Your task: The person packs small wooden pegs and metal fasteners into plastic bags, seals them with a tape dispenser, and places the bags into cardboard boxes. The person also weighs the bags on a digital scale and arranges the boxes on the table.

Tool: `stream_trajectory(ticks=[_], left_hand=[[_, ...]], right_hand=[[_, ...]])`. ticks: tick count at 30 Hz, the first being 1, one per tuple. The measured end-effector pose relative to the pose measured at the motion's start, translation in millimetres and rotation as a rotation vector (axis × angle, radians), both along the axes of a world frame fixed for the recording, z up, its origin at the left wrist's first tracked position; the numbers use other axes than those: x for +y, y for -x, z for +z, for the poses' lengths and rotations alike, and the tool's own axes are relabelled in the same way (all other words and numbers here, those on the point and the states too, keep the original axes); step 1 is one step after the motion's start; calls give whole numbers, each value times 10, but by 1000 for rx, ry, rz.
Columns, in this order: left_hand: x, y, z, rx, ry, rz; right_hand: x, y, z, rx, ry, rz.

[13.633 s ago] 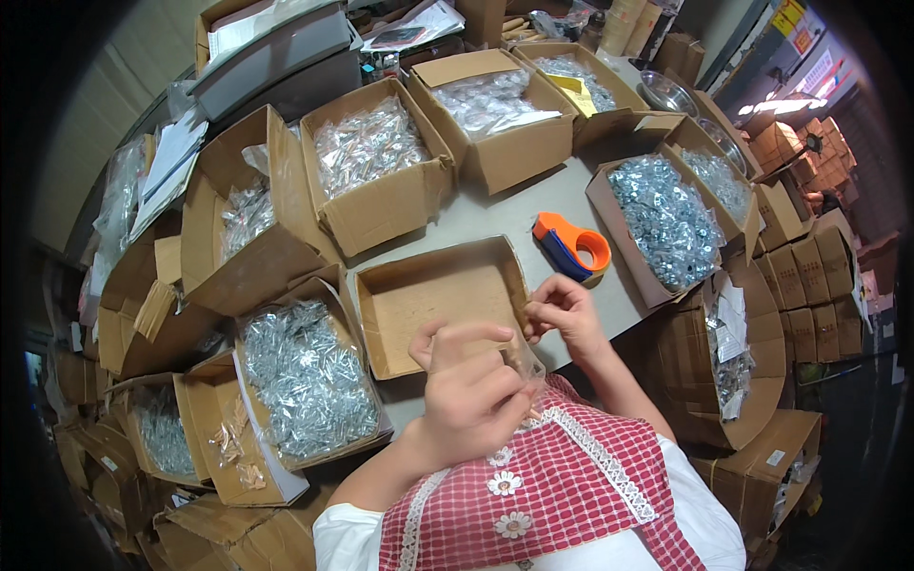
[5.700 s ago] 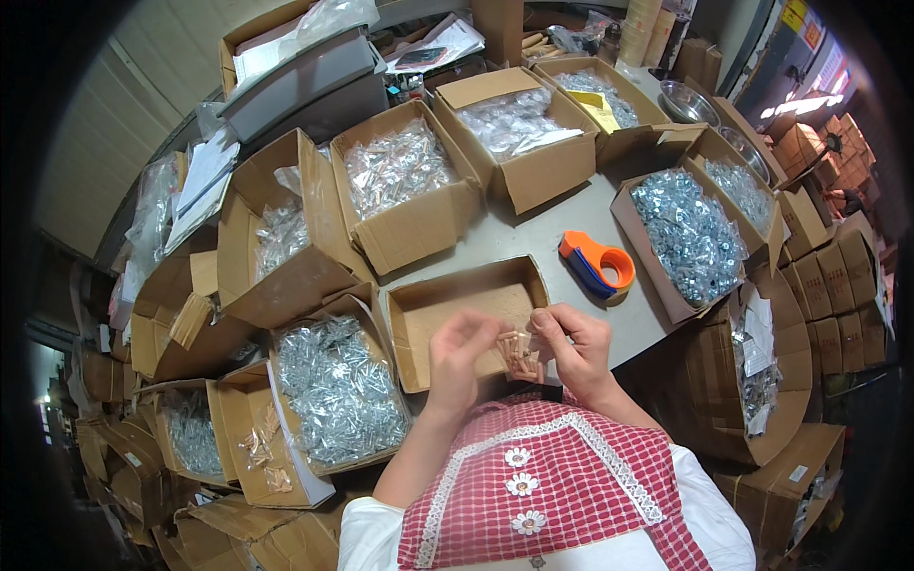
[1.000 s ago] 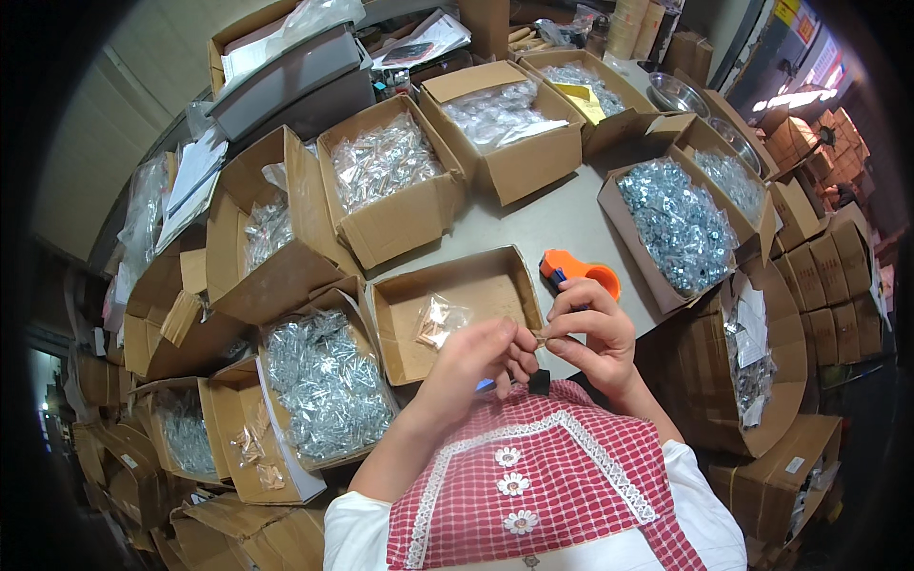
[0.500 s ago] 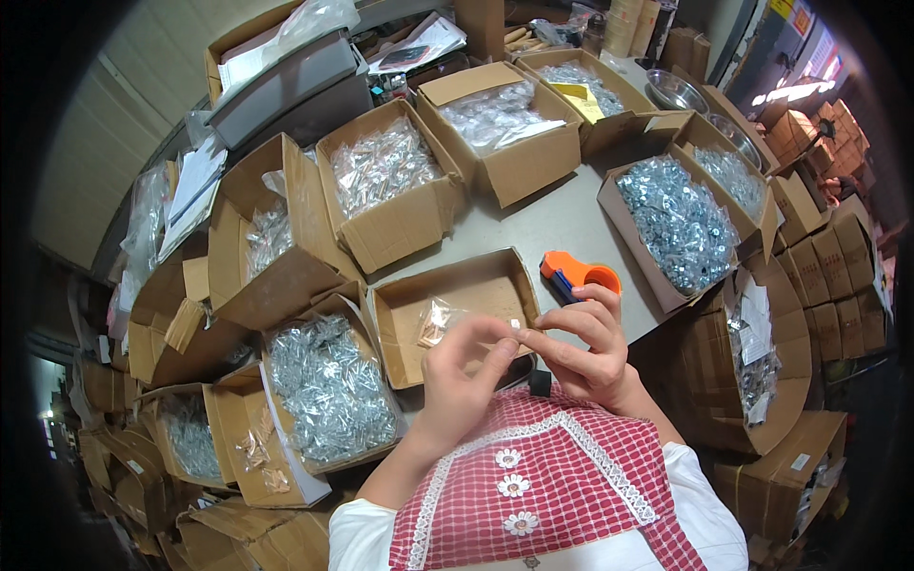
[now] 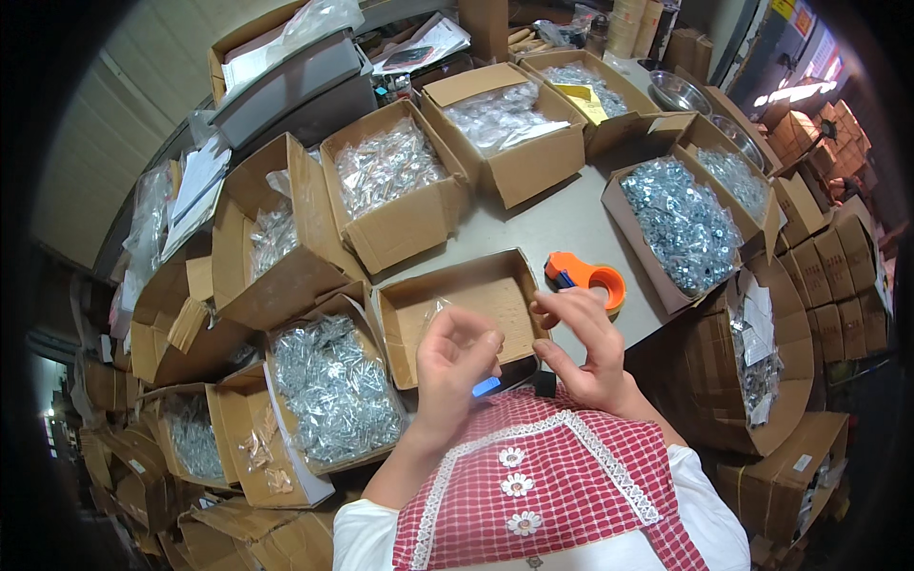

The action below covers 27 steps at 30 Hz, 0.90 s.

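My left hand (image 5: 455, 350) is closed, thumb against curled fingers, over the front of a shallow open cardboard box (image 5: 457, 274). What it may hold is hidden. Behind its fingers a corner of a clear plastic bag (image 5: 439, 306) shows inside the box. A small blue piece (image 5: 486, 386) appears just below this hand, above the apron. Across a gap, my right hand (image 5: 588, 347) is open, thumb and fingers apart, at the box's right side. Beyond it on the table lies an orange tape dispenser (image 5: 595, 278).
Cardboard boxes of bagged hardware (image 5: 386, 169) curve round the table (image 5: 519, 233). Silvery screws (image 5: 328, 390) fill a box at the left, and washer-like parts (image 5: 674, 224) fill one at the right. Grey bins (image 5: 290, 90) and metal bowls (image 5: 678, 92) stand farther back.
My hands, fingertips together before, have parted. The right hand has opened, and the left has closed and come slightly nearer. The blue piece now shows below the left hand.
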<state>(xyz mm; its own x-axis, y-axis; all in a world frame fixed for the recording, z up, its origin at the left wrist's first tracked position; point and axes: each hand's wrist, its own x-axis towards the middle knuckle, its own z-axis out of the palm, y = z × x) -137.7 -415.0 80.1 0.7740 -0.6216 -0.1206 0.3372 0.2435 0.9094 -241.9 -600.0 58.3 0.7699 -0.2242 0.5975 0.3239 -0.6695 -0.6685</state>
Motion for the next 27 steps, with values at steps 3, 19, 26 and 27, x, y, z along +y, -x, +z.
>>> stream_trajectory(ticks=[3,19,26,27], left_hand=[[-7,25,-2,29,0,-16],[-1,7,-15,14,-54,-75],[10,11,4,-12,-89,-85],[16,13,7,-18,-102,-82]], right_hand=[[86,-49,-63,52,-162,89],[158,-104,26,-175,145,7],[165,-99,40,-127,160,3],[167,-105,34,-111,158,0]])
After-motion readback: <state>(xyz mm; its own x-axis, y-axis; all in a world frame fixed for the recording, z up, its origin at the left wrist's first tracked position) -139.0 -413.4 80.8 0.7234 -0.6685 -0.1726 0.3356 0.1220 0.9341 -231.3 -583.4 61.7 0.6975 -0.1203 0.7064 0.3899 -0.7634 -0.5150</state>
